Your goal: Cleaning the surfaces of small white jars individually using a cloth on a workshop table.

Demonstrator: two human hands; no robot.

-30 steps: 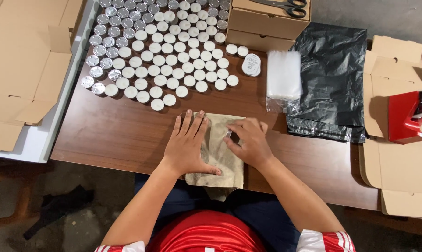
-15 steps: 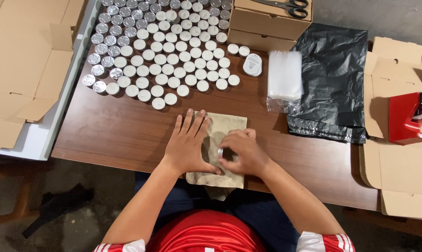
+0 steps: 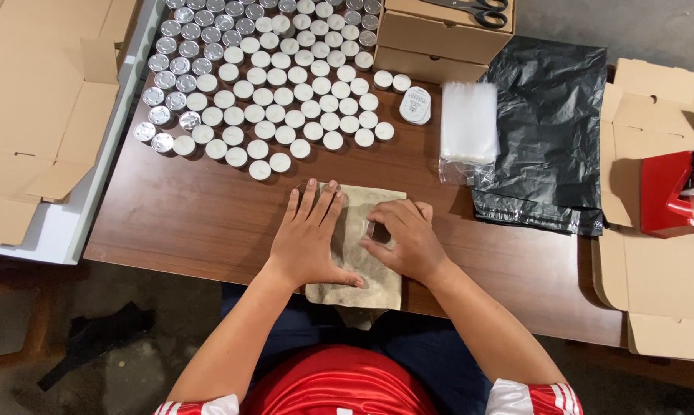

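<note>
Both hands pressed on a tan cloth at the near edge of the table.

The left hand (image 3: 310, 242) lay flat and open, fingers spread, on the left part of the tan cloth (image 3: 362, 261), gripping nothing. The right hand (image 3: 404, 240) rested on the cloth's right part with fingers curled around something small and pale; what it was could not be made out. The cloth's near corner hung over the edge of the brown table (image 3: 201, 223). Bare wood lay open to the left of the hands and, more narrowly, to the right. Farther off stood a dense field of small white candles (image 3: 274, 84), cut off at the top. Right of them lay a stack of clear bags (image 3: 470, 123) and a black plastic bag (image 3: 550, 131), with a red tape dispenser (image 3: 673, 196) on flat cardboard (image 3: 654, 292) beyond.
</note>
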